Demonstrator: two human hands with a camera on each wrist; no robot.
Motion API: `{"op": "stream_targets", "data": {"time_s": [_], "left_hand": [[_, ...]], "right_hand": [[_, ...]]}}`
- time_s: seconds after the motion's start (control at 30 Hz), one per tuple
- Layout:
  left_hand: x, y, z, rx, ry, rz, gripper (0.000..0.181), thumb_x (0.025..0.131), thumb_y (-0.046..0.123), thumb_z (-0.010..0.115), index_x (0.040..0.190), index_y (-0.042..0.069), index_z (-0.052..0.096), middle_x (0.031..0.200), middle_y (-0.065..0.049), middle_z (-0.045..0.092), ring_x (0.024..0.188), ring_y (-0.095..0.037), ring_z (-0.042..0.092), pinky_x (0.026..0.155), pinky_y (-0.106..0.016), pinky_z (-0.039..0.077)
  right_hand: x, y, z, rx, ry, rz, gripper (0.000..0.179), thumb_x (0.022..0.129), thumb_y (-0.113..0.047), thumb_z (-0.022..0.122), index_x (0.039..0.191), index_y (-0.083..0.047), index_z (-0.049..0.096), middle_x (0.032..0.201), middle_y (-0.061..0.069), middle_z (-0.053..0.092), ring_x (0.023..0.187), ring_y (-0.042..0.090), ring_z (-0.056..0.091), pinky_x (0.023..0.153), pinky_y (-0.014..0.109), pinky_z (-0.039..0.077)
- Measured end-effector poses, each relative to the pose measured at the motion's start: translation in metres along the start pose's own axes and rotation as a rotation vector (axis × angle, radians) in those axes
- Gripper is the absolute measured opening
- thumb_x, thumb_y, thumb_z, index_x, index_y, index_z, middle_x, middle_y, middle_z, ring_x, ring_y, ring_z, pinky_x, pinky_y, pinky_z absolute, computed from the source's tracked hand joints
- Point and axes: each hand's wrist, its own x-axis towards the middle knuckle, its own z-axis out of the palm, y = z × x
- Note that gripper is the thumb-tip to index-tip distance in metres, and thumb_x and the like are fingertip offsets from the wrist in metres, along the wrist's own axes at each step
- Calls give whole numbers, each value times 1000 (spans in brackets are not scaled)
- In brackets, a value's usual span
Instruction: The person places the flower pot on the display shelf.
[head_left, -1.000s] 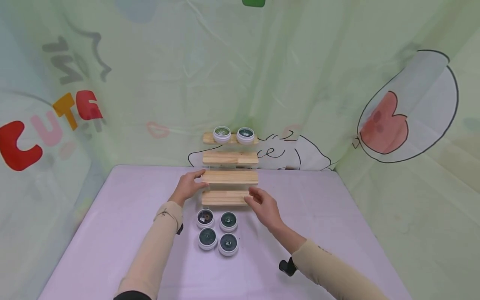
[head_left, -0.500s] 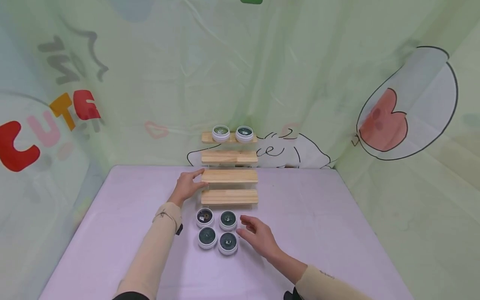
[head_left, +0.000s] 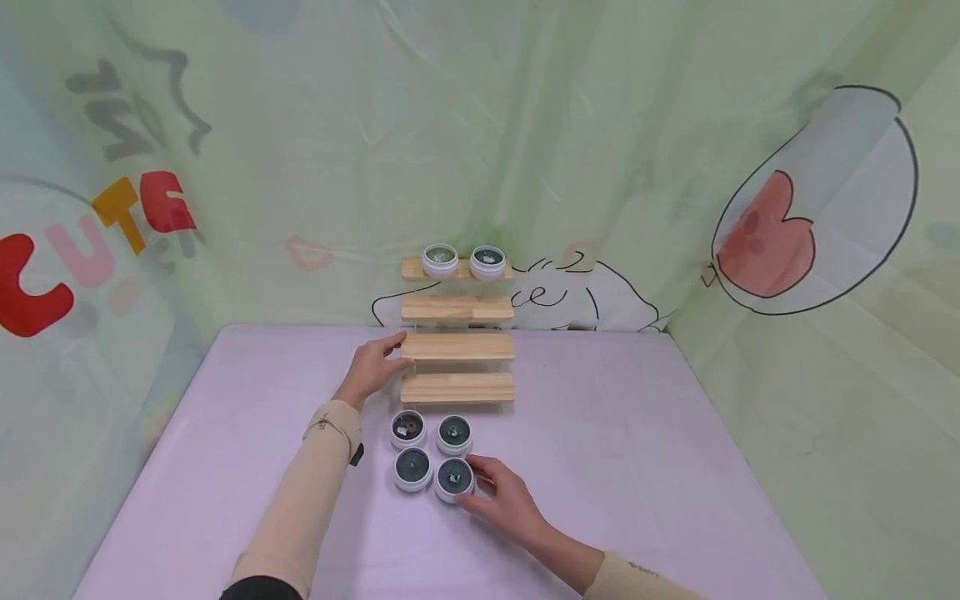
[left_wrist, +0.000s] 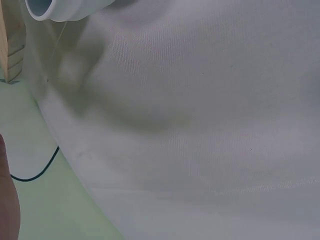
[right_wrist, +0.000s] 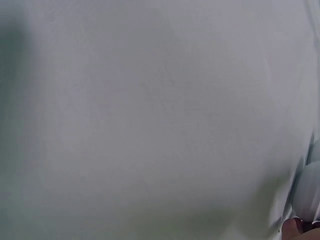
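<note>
My left hand (head_left: 372, 364) grips the left end of a wooden plank (head_left: 457, 347), the second step from the bottom of a tiered display stand. In the head view, several small white round jars (head_left: 408, 428) with dark tops stand in two rows before the stand. Around the front right jar (head_left: 453, 478) my right hand (head_left: 506, 498) has its thumb and fingers curled, the jar still standing on the table. The right wrist view catches only fingertips (right_wrist: 292, 229) against a white jar (right_wrist: 306, 192). In the left wrist view a jar (left_wrist: 75, 9) and a plank end (left_wrist: 12, 47) show.
On the stand's top plank (head_left: 412, 267) sit a jar with a light green top (head_left: 440, 261) and a dark-topped jar (head_left: 487, 262). A pale purple cloth (head_left: 637, 450) covers the table. Behind it hangs a printed green curtain (head_left: 322, 167).
My right hand has come down from beside the bottom plank, towards me, to the front right jar, and its fingers have closed round it. The left hand keeps its hold on the plank.
</note>
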Motion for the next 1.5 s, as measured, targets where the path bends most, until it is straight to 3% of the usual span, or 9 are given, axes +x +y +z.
{"op": "stream_targets", "data": {"time_s": [0.13,0.4,0.7,1.0,1.2,1.5], "left_hand": [[3,-5,0,-4,5,27,63,90,19,73,143,-1,46,139,-22,52,126,-38,52,105,-44,46],[3,-6,0,-14,-1,25,63,89,20,73,143,-1,47,139,-21,53,126,-36,52,106,-43,46],[6,-7,2,-4,-13,10,63,89,19,73,143,-1,46,139,-21,53,126,-36,53,105,-41,47],[7,-7,2,-4,-11,-1,63,89,19,73,143,1,47,137,-20,55,125,-35,53,106,-41,47],[5,-5,2,1,-11,-24,63,89,19,73,144,2,47,136,-20,57,125,-35,54,106,-41,46],[5,-3,1,0,-19,-32,63,89,19,73,144,2,47,138,-19,55,126,-34,53,107,-40,45]], "right_hand": [[-1,1,4,-1,1,-28,63,82,-20,80,133,4,53,132,20,56,123,34,55,101,29,49],[0,6,13,1,31,-47,61,81,-13,80,133,4,52,131,20,55,123,33,55,100,24,49],[0,8,18,15,53,-39,62,83,-16,79,134,3,51,132,19,54,124,33,54,101,24,48],[3,-14,3,76,88,-44,59,80,-5,79,131,5,52,130,21,56,122,36,55,99,27,50],[11,-33,-12,90,94,-53,59,83,-8,78,133,5,50,132,22,55,123,38,54,100,35,49],[45,-63,-34,101,167,12,64,85,-17,78,139,-3,48,136,15,54,125,32,54,103,37,47]]}}
